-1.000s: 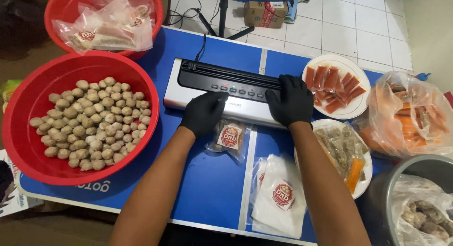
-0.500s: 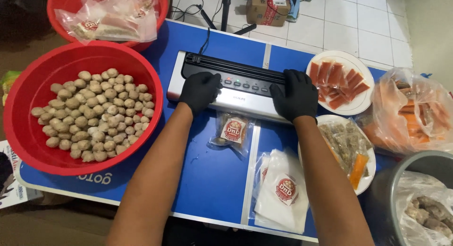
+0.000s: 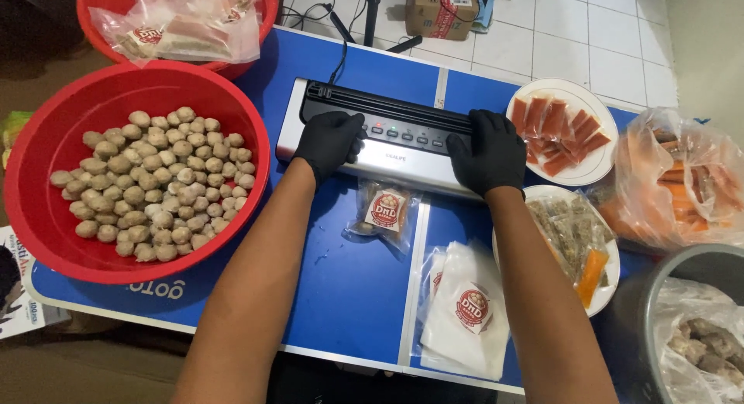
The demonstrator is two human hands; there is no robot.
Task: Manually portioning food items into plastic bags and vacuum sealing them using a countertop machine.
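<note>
Hands (image 3: 329, 143) (image 3: 490, 151) press sealer (image 3: 403, 152); labelled pouch (image 3: 384, 213) protrudes.

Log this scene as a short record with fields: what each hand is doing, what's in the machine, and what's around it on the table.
left hand: black-gloved left hand flat on the left end of the vacuum sealer
right hand: black-gloved right hand flat on its right end
in sealer: small labelled pouch, top edge under the lid
left of sealer: red basin of meatballs
right of sealer: plate of orange-red strips
near edge: stack of empty pouches
surface: blue table
</note>
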